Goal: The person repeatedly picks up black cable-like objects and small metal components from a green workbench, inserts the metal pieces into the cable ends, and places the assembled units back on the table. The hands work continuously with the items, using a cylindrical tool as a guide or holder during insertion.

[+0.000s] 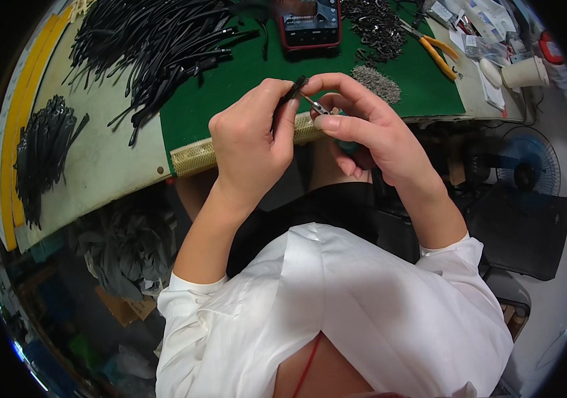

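Above the near edge of the table, my left hand (249,136) pinches a small black piece (294,89), like the end of a strap, between thumb and fingers. My right hand (379,129) is closed around a small screwdriver (319,107) with a metal shaft; a bit of teal handle shows below the fingers. Its tip points at the black piece, and my right index fingertip is beside that piece. Whether the tip touches it is too small to tell. Most of the black piece is hidden by my left fingers.
A green mat (230,99) covers the table's middle. Black straps (157,46) lie heaped at the far left, with another bundle (44,152) nearer. Small dark parts (373,30), silvery pins (377,83), a phone (310,30) and orange-handled pliers (437,56) lie beyond my hands.
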A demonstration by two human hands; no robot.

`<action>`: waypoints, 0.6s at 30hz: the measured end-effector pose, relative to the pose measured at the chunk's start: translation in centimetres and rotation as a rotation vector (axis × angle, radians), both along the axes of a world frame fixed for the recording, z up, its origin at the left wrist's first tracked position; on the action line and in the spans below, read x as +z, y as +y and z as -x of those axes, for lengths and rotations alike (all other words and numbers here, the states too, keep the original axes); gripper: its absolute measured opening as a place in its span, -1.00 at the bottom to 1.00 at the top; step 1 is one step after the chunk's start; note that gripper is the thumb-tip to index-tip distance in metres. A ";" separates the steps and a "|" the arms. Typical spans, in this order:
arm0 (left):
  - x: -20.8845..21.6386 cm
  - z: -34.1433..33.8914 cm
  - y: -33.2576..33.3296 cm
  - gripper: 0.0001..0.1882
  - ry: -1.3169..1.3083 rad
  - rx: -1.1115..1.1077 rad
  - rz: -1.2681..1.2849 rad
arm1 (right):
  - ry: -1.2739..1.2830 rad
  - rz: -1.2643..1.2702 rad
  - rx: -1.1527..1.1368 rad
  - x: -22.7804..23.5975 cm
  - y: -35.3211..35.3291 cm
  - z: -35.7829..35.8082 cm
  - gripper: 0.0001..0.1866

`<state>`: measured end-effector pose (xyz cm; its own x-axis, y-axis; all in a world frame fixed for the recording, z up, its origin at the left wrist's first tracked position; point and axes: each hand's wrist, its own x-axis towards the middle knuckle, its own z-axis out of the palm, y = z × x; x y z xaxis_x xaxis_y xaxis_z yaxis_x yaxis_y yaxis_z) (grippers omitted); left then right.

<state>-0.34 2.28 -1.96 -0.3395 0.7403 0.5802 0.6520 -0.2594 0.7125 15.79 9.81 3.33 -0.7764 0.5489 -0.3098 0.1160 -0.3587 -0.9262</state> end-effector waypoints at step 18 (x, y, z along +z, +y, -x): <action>1.0 4.0 0.2 -0.85 0.591 0.268 0.231 | -0.392 -1.378 -0.120 -3.4 -2.1 1.6 -0.44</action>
